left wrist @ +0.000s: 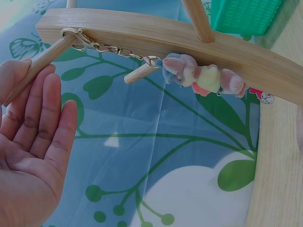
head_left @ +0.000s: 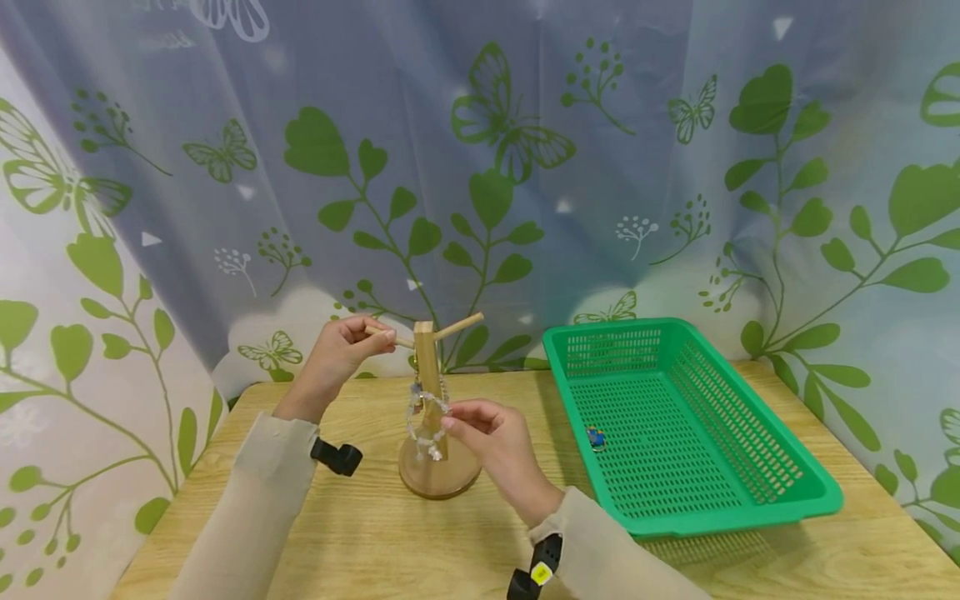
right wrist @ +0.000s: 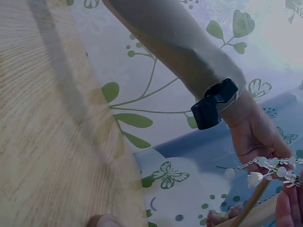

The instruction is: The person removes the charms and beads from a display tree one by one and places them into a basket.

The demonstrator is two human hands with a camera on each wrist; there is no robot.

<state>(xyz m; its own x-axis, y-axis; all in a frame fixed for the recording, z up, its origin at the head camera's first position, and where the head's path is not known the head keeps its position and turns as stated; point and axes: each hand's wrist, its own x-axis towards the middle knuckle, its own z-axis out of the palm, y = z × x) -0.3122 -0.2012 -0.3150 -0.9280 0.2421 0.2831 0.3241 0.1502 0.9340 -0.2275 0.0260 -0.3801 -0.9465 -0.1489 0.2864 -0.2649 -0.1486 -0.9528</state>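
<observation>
R hand (right wrist: 287, 207), bracelet (right wrist: 273, 162) partly cut off, R-wrist view.

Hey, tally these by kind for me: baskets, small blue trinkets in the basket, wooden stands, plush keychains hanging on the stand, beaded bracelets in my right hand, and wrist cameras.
Green basket: 1
Blue trinket: 1
Wooden stand: 1
Plush keychain: 1
Beaded bracelet: 1
Wrist cameras: 2
Total: 7
</observation>
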